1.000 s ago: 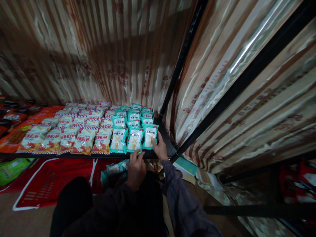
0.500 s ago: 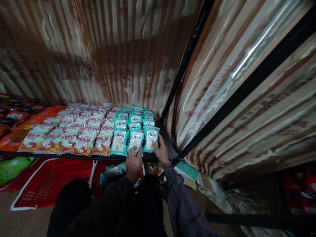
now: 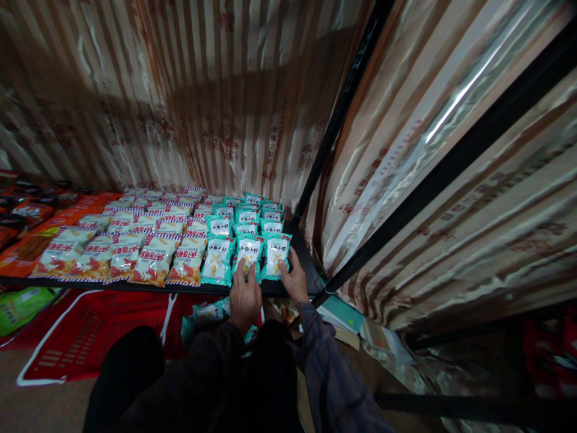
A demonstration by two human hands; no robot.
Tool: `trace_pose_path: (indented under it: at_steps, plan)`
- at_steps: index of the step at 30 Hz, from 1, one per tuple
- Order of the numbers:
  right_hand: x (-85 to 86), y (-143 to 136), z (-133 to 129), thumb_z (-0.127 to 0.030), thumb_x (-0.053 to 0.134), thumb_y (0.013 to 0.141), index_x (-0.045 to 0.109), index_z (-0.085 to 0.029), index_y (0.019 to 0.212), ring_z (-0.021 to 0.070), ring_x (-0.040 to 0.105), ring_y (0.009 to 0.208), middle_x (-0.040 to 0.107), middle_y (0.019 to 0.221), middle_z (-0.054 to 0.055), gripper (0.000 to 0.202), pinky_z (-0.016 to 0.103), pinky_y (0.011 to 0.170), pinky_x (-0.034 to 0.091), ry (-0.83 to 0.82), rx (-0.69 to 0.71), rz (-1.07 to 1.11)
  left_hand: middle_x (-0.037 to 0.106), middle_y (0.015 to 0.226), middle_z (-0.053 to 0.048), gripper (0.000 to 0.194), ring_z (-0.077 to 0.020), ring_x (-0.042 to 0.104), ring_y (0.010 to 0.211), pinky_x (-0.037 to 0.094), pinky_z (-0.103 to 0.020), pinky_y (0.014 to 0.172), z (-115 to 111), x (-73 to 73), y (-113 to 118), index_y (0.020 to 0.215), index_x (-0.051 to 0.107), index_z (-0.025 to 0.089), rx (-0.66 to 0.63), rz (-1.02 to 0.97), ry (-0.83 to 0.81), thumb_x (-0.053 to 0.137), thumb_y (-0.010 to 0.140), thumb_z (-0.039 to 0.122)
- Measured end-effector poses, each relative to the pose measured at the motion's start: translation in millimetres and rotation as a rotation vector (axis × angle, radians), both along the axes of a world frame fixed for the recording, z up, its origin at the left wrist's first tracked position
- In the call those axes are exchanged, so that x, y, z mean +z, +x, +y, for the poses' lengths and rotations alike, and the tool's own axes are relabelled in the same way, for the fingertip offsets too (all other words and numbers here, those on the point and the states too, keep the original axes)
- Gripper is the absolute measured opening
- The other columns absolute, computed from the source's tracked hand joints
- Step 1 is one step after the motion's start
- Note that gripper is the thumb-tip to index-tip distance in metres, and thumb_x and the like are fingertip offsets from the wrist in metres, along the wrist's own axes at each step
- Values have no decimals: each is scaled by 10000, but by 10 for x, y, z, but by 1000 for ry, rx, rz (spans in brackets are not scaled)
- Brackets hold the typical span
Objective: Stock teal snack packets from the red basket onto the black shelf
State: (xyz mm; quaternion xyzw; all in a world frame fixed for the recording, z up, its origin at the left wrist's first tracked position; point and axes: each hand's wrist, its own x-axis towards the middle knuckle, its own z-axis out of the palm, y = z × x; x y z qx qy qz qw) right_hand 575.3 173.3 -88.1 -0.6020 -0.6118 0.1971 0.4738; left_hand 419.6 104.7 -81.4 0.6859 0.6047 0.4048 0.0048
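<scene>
On the black shelf, small teal-and-white snack bags stand in rows at the right end. My left hand rests its spread fingertips against the lower front of the middle teal snack bag in the front row. At the row's right end, my right hand has its thumb on the face of the right teal snack bag and its fingers along the side edge. A third front teal snack bag stands to the left, untouched.
White snack bags with red lettering fill the shelf leftward, then orange packets. Below is a red basket near more teal bags. A black post rises at the right; striped sheeting hangs behind.
My left fingers have spread and shifted slightly on the middle bag, whose face now shows a little differently. My right hand stays almost in place at the right bag.
</scene>
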Motion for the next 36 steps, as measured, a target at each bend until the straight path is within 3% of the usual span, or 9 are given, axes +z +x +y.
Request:
trace_pose_path:
  at_steps: [8,13,29,34,36]
  plan:
    - [15,2,-25,-410,470,845,379,-198,1379,244,555,1167,567,1296,84,582,397,981,433,3,0,-27,293,1396,-223,454,-305,365,1290,407,-419,999,-10,-20,-8,1292,462,93,-3,5,-9,385,845,122]
    - [7,2,-28,-402,472,846,376,-203,1379,236,557,1164,568,1296,80,578,397,983,434,7,0,-24,309,1397,-186,456,-287,375,1284,409,-425,1000,-15,-36,-11,1280,484,136,-2,-8,5,387,835,107]
    - [32,-9,-97,-441,465,843,357,-143,1391,251,511,1217,526,1332,139,633,424,1013,400,-14,-36,-43,322,1384,-181,445,-274,430,1229,425,-428,986,-94,-89,-25,1265,502,138,-27,-51,4,392,836,101]
    - [138,-69,-183,-449,461,839,447,-82,1318,273,495,1220,520,1321,184,603,438,1031,377,110,-138,-75,329,1372,-192,433,-267,455,1196,440,-412,970,-114,-41,-36,1240,518,117,-37,-53,10,399,824,90]
    - [197,-152,-305,-415,437,862,501,-97,1262,253,519,1183,564,1261,174,515,427,1020,391,212,-177,-78,403,1324,-180,405,-248,467,1181,439,-392,972,-150,-15,-45,1192,551,119,-74,-83,38,394,821,77]
